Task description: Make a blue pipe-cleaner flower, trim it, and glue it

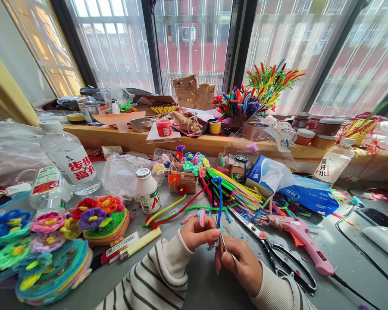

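My left hand (200, 234) is closed, pinching a blue pipe cleaner (220, 204) that stands upright with a small curled loop at its top. A pink fuzzy piece (201, 218) shows by its fingers. Fingers of my right hand (242, 262) are wrapped round small metal scissors (224, 246), partly hidden by the hand, with the blades up against the lower part of the blue pipe cleaner. Both hands meet above the grey table. Just right of them lie large black-handled scissors (287, 262), and behind is a bundle of coloured pipe cleaners (236, 189).
A pink glue gun (305, 241) with a black cord lies at right. Pipe-cleaner flowers (48, 241) on round coasters fill the left side. A white bottle (148, 190), a flower basket (183, 181) and a water bottle (69, 157) stand behind. A yellow-handled cutter (140, 243) lies near my left sleeve.
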`<state>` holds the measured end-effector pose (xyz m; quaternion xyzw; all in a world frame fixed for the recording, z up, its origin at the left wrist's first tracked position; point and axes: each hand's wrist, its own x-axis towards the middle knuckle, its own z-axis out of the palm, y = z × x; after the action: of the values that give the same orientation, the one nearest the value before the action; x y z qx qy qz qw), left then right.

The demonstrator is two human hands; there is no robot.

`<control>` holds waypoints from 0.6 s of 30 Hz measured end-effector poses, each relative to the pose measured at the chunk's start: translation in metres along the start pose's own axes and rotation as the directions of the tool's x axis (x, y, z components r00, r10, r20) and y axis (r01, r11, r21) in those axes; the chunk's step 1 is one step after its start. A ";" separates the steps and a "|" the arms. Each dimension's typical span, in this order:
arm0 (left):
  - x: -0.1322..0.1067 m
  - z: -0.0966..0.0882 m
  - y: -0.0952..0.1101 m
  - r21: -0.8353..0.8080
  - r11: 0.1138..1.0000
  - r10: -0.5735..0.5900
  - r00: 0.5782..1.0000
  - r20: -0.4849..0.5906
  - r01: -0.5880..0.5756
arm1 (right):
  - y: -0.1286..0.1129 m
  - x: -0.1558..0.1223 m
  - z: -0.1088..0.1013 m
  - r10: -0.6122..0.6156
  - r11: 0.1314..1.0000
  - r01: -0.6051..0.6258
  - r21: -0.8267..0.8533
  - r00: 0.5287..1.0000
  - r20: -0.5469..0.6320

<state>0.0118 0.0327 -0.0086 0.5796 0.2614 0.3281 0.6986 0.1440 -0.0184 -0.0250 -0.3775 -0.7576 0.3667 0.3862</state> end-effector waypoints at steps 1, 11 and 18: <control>0.000 0.000 0.000 0.001 1.000 -0.003 1.000 0.004 0.003 | 0.000 0.000 0.000 -0.001 1.000 0.001 0.001 1.000 0.002; -0.001 0.000 0.002 0.003 1.000 -0.006 1.000 0.010 0.006 | -0.001 0.000 -0.001 -0.004 1.000 0.004 0.006 1.000 -0.018; -0.001 -0.002 0.001 -0.024 0.999 0.035 0.999 0.022 -0.034 | 0.000 0.000 0.001 -0.001 1.000 0.001 0.005 1.000 -0.024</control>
<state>0.0100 0.0334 -0.0078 0.5794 0.2398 0.3366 0.7025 0.1434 -0.0184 -0.0257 -0.3803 -0.7522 0.3640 0.3963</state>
